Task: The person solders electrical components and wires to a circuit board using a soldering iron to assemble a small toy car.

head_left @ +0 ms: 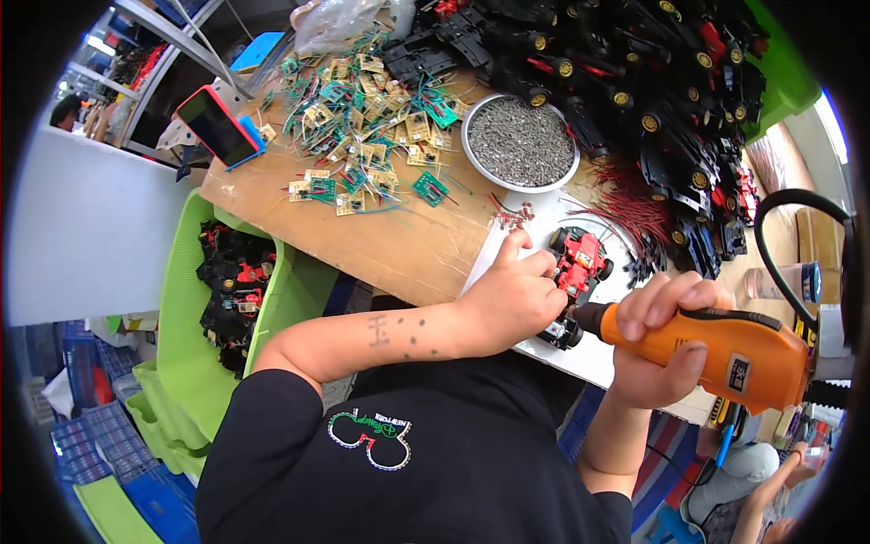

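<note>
A small toy car chassis with a red middle and black wheels lies on a white board in front of me. My left hand grips its left side with curled fingers, which hide part of it. In my right hand is an orange electric screwdriver, held level with fingers wrapped round its body. The dark tip of the screwdriver points left at the near end of the chassis, close to my left fingertips. Whether the bit touches a screw is hidden.
Beyond the board stands a round bowl of small screws. Wired circuit boards are heaped at the left, black toy cars at the far right. A phone leans on a stand. Left of the table is a green bin holding car parts.
</note>
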Motion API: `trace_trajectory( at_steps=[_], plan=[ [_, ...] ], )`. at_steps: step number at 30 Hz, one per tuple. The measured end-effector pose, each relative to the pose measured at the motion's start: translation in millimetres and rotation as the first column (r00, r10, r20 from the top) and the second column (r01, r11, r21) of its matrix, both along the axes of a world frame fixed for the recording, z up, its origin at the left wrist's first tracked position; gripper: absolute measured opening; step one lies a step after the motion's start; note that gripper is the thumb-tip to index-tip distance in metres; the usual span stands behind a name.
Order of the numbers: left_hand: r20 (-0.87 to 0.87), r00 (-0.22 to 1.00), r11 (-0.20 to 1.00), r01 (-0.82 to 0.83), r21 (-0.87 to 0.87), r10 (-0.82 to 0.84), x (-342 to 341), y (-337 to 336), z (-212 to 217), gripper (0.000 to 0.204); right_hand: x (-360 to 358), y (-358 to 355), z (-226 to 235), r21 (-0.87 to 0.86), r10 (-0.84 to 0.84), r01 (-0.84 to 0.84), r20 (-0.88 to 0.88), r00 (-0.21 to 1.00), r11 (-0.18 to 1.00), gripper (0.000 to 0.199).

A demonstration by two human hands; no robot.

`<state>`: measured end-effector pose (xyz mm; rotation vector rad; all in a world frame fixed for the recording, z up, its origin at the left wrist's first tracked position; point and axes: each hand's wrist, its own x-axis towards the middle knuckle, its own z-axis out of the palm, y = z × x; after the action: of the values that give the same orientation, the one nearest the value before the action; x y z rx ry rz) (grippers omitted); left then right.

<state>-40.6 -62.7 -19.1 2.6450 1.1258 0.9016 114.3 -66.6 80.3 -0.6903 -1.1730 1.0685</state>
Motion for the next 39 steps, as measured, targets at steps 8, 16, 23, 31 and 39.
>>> trace_trajectory(
  at_steps=[8, 16, 23, 31, 39],
  plan=[
    [-0.055, 0.998, 0.999, -0.023, 0.03, 0.025, 1, -3, 4, 0.016, -1, -1, -5, 0.083, 0.018, -0.016, -0.028, 0.999, 0.996, 0.052],
    [-0.029, 0.999, 0.998, -0.015, -0.06, 0.013, 7, -5, 2, 0.012, -3, -7, -4, 0.055, -0.008, 0.008, 0.002, 1.0, 0.998, 0.054],
    [0.214, 0.976, 0.987, 0.011, -0.161, 0.024, -18, -6, 0, 0.013, 15, 4, -6, 0.138, 0.012, -0.01, -0.015, 1.0, 0.99, 0.038],
    [0.285, 0.953, 0.981, 0.142, -0.13, -0.101, -4, -16, -13, 0.012, 12, 0, -19, 0.074, -0.045, 0.048, -0.043, 0.998, 0.996, 0.045],
    [0.261, 0.961, 0.982, 0.133, -0.136, -0.094, -1, -18, -18, 0.011, 10, 5, -28, 0.076, -0.034, 0.038, -0.046, 0.998, 0.996, 0.043]
  ],
)
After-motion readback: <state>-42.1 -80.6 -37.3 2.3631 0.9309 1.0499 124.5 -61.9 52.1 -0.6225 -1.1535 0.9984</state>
